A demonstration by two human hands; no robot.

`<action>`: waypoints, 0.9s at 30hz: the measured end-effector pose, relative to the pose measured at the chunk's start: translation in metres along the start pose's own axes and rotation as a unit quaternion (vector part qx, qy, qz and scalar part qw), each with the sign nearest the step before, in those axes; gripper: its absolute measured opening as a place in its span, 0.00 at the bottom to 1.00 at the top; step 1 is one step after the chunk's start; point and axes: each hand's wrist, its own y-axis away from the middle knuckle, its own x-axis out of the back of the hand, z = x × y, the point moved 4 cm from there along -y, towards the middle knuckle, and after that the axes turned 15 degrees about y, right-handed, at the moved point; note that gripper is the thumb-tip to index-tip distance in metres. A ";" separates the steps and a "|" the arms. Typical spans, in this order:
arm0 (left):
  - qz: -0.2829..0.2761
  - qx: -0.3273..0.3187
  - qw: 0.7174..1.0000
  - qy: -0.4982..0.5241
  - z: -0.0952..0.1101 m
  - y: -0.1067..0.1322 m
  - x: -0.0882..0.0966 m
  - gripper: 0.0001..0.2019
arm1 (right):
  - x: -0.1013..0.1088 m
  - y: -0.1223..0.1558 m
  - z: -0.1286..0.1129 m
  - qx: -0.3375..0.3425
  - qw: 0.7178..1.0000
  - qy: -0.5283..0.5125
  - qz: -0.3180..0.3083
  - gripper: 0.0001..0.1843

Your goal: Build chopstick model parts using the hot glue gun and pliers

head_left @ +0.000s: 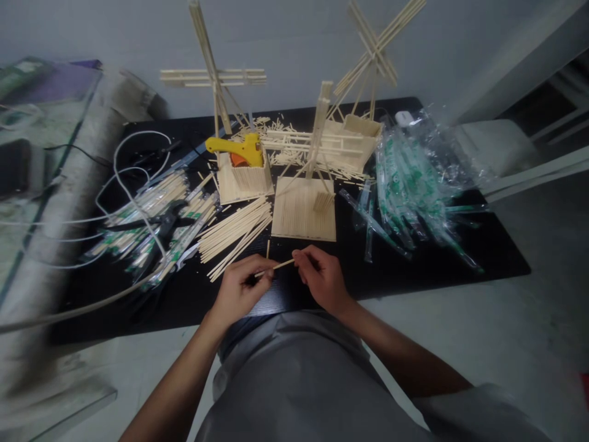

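Note:
Near the front edge of the black table, my left hand (243, 282) and my right hand (319, 273) are both closed on one short wooden stick (284, 264), which spans the gap between them. A second stick (268, 247) stands up behind my left fingers; whether that hand grips it too I cannot tell. Just beyond my hands is a windmill model (304, 209) of sticks, with a flat square base and crossed blades. A pile of loose sticks (237, 230) lies beyond my left hand.
Two more stick windmills (214, 77) (375, 52) stand at the back. A yellow glue gun (237, 147) rests in a stick box. Crumpled plastic wrappers (405, 178) lie right. On the left are packed sticks (151, 215), black-handled pliers (168, 224) and a white cable (133, 196).

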 end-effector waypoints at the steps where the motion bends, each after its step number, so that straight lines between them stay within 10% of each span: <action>1: 0.001 0.001 1.000 0.002 0.001 0.000 0.000 0.08 | 0.000 0.000 0.000 -0.001 1.000 0.000 0.003 0.21; 27: -0.067 0.018 0.998 -0.007 -0.002 0.004 -0.003 0.12 | 0.000 -0.001 0.001 -0.023 0.999 -0.023 0.016 0.22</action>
